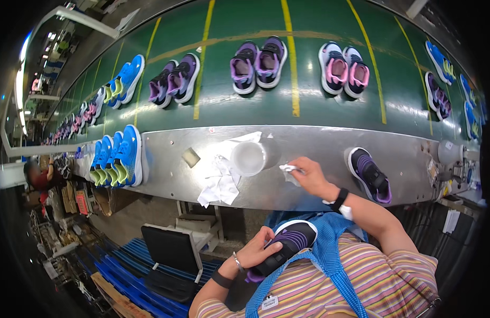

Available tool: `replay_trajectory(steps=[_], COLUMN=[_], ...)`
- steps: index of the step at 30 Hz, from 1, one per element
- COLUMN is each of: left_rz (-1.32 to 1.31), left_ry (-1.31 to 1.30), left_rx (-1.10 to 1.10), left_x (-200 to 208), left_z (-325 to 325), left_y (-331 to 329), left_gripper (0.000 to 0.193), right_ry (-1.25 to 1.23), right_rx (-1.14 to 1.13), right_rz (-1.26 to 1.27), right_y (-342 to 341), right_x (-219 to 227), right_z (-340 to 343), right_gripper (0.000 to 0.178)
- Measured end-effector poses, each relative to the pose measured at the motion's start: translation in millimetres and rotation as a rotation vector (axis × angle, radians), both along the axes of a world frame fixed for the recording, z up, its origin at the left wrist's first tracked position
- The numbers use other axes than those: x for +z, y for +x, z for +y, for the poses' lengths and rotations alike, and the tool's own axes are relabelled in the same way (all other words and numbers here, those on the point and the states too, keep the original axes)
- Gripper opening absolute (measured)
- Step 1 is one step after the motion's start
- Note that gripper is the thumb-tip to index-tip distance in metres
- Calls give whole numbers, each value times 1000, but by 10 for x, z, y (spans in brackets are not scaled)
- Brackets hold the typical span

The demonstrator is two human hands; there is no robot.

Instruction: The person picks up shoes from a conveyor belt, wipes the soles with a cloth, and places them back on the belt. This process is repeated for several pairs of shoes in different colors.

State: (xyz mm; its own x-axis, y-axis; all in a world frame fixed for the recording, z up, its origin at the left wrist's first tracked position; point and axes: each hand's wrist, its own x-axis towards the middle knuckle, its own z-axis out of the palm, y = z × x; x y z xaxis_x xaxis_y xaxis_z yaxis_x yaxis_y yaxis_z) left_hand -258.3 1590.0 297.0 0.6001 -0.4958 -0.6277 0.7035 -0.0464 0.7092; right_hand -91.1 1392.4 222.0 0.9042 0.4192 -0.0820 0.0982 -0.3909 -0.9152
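Note:
My left hand (257,249) is closed round a black and purple sneaker (291,243) with a white sole, held against my blue apron. Above the metal table, my right hand (310,176) pinches a small white cloth (290,170). Just left of that hand stands a round whitish tub (249,158). Crumpled white cloths (221,183) lie beside the tub. A second black and purple sneaker (369,175) rests on the table to the right of my right hand.
Beyond the metal table (308,139) runs a green conveyor belt (245,114) with yellow lines, carrying pairs of sneakers. Blue sneakers (120,156) stand at the table's left end, near a small tan block (191,157). A black chair (171,254) is at the lower left.

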Motion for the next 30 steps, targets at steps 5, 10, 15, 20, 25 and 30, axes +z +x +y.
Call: replay_trajectory(steps=[5,10,15,20,25,30], left_rz=[-115,-21,-76,-128,-186,-292], left_ry=[149,88,267,-87,-138,-34], left_rx=[-161,-121,-206,7,214,212], left_x=[18,-100,101,57,295,335], left_z=[153,278,277,387,504,321], left_y=[59,41,108,113,355,422], left_gripper=[41,46,57,80,72,75], right_ry=[115,-361,-669,-304,10,270], right_rx=[130,488,611,398,136,90], right_rz=[301,-344,-487,-376,-62,613], right_y=[365,546,624,640,613,131], right_x=[547,570,375,549,860,1598], right_z=[449,1100,1238,1058,819,231], right_gripper=[17,11,12,11,19,16])
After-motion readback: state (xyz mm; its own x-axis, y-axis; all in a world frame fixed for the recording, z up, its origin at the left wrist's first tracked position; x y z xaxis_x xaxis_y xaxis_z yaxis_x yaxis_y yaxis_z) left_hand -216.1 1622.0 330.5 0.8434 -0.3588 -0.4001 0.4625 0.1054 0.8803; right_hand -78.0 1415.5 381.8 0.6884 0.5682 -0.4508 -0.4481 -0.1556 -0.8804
